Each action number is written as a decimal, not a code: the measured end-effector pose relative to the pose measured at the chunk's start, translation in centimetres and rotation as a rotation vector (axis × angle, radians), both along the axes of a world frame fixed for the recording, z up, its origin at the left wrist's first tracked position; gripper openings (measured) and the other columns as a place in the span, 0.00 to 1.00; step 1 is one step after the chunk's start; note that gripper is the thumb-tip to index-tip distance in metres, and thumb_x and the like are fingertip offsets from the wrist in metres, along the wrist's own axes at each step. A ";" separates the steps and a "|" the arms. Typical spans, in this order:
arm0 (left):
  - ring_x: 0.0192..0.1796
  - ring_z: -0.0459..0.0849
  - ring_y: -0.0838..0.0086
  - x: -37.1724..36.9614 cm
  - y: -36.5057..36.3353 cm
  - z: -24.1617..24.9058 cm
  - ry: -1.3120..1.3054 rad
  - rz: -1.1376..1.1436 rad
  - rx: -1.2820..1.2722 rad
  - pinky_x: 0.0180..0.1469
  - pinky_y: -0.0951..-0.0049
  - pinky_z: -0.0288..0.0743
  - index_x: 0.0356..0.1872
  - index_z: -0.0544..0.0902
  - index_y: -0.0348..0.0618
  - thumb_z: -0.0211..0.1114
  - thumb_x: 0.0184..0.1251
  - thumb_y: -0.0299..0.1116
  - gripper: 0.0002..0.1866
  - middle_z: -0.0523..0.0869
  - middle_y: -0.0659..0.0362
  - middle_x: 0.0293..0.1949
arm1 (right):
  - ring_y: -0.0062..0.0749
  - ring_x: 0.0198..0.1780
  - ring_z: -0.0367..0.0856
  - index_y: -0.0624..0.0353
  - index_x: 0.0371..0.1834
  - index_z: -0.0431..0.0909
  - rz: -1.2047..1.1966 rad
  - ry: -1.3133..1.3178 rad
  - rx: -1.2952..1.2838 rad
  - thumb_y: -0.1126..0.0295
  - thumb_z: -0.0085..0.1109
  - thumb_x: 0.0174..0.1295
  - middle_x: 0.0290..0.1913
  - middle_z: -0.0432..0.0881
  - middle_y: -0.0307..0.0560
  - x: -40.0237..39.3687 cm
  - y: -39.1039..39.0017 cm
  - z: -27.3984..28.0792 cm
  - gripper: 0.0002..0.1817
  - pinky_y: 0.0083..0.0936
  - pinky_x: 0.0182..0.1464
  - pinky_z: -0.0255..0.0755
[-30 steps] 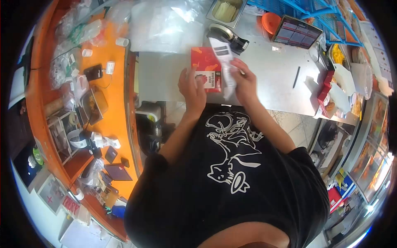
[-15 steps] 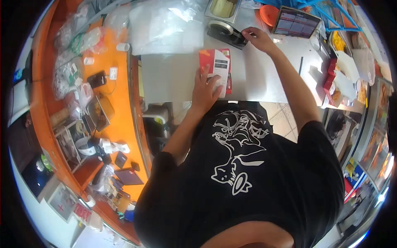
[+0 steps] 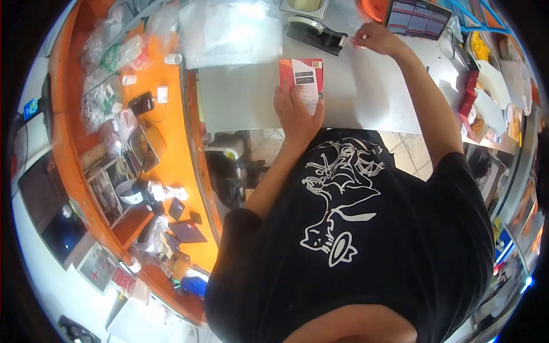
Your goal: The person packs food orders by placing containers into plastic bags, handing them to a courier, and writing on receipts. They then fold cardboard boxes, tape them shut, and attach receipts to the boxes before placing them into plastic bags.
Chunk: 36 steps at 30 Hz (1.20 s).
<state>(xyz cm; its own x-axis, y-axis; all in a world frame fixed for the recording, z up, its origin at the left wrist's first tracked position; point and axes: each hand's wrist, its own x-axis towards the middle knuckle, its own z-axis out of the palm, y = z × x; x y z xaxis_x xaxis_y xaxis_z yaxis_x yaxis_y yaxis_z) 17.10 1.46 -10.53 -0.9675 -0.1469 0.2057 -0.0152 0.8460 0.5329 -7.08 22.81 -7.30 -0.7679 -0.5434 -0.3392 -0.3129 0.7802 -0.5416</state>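
Observation:
A red box (image 3: 284, 68) lies on the metal worktop, with a printed white receipt (image 3: 306, 86) against its top face. My left hand (image 3: 300, 117) spans the near part of the box, fingers over the receipt and toward the left edge, thumb along the right edge. Beyond the box sits a black tape dispenser (image 3: 323, 40) with a pale roll. To the right of its cutter end, my right hand (image 3: 377, 40) is raised with thumb and fingers pinched together. Between those fingertips is what looks like a short strip of tape, barely visible.
Clear plastic bags (image 3: 231, 34) are piled at the worktop's back left. A tablet (image 3: 417, 20) and an orange bowl (image 3: 376, 8) stand at the back right, near a metal tray (image 3: 320, 10). An orange counter (image 3: 189, 166) on the left carries a phone (image 3: 142, 103) and paper cups.
My right hand has come away from the dispenser's cutter end, moving right. My left hand stays on the box, its fingers drawn slightly closer together. The camera view has shifted a little.

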 end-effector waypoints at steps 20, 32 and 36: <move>0.56 0.78 0.58 -7.5 3.9 2.4 0.004 -0.300 0.312 0.57 0.64 0.73 0.52 0.77 0.39 0.66 0.64 0.30 0.17 0.82 0.54 0.50 | 0.24 0.24 0.78 0.65 0.29 0.82 -0.141 -0.339 -0.110 0.65 0.57 0.64 0.22 0.81 0.42 3.1 5.8 -0.6 0.13 0.24 0.28 0.72; 0.51 0.83 0.65 -13.3 13.7 -3.7 -0.235 0.656 1.895 0.57 0.71 0.79 0.52 0.77 0.35 0.62 0.70 0.34 0.15 0.82 0.53 0.50 | 0.23 0.22 0.78 0.66 0.29 0.84 -0.262 -0.519 -0.291 0.63 0.60 0.64 0.22 0.83 0.44 5.6 7.6 -2.4 0.15 0.25 0.28 0.72; 0.40 0.86 0.67 -14.7 14.8 -7.0 -0.138 0.763 1.903 0.49 0.73 0.83 0.41 0.81 0.37 0.64 0.66 0.27 0.06 0.85 0.55 0.37 | 0.20 0.21 0.75 0.64 0.29 0.84 -0.178 -0.481 -0.265 0.64 0.60 0.64 0.21 0.80 0.40 5.5 7.5 -4.7 0.14 0.21 0.25 0.68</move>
<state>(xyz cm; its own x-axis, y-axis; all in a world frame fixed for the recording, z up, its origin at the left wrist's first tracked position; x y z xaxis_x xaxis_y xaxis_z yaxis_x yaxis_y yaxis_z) 2.44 16.26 -17.57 -0.6129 -0.3385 -0.7140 -0.1298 -0.8482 0.5136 -1.56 30.31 -11.97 -0.6480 -0.5343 -0.5428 0.1406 0.6166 -0.7746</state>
